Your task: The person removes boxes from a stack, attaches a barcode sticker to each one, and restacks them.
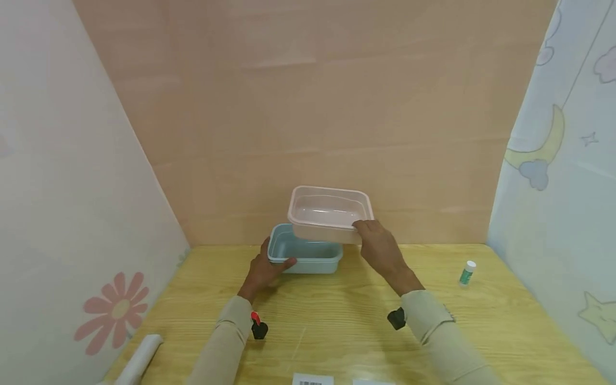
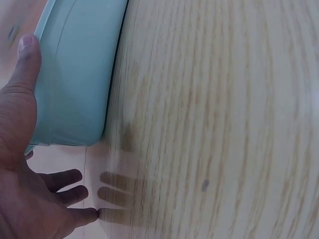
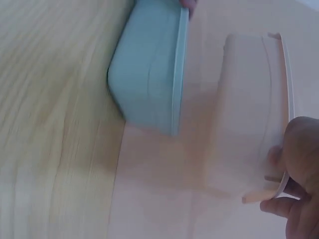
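My right hand grips the right front corner of a pale pink rectangular plastic container. In the right wrist view, fingers of that hand curl at its rim. The pink container is raised, its front overlapping the back of a light teal container in the head view. That teal one stands upright on the wooden table. At its left front corner is my left hand, thumb straight along the front rim. Three other fingers stretch out straight and spread beyond the corner in the left wrist view.
A small white-capped bottle with a green label stands at the right on the table. A white roll lies at the left front. A white barcoded item sits at the near edge. Printed side panels and a brown backdrop enclose the table.
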### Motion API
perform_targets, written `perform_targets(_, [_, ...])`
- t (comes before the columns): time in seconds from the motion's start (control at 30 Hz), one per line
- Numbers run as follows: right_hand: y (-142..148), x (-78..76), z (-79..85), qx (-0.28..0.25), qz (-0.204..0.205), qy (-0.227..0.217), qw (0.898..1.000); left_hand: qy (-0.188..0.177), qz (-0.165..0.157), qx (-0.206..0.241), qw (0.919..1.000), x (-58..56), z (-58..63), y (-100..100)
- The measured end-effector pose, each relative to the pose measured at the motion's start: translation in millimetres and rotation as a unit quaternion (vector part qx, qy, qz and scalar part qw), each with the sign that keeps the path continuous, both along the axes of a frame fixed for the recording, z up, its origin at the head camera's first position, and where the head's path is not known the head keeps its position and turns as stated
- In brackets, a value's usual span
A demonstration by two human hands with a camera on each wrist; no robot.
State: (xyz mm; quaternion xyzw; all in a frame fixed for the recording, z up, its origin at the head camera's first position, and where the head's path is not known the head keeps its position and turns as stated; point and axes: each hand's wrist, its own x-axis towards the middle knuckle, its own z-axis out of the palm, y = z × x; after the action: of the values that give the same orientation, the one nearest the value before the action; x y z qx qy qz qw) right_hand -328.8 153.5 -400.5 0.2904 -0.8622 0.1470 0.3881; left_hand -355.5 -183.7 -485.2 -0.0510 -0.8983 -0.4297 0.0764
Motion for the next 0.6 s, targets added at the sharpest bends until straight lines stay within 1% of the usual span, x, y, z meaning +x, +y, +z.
perform_targets(0.07, [23,-1.6,-1.8,0.000,-0.007,0.006,1.000,0.002,0.005,0.000,1.0000,0.2,-1.0,0])
perform_targets(0.13, [45,-2.7,-7.3,0.002,-0.010,0.017,1.000,0.002,0.010,0.000,0.9999,1.0,-2.1,-1])
perform_targets(0.33, [100,5.8,-33.2,-0.007,-0.039,0.020,0.999,-0.007,0.010,0.001,0.9999,5.9,-3.3,-6])
perform_targets(0.47, [122,12.9,-50.0,-0.017,-0.051,-0.010,0.998,-0.001,0.009,-0.001,1.0000,6.9,-3.2,-5])
perform_targets(0.6, [132,18.8,-67.7,-0.009,-0.049,-0.037,0.998,0.000,0.011,0.008,0.9999,8.0,-3.6,-2])
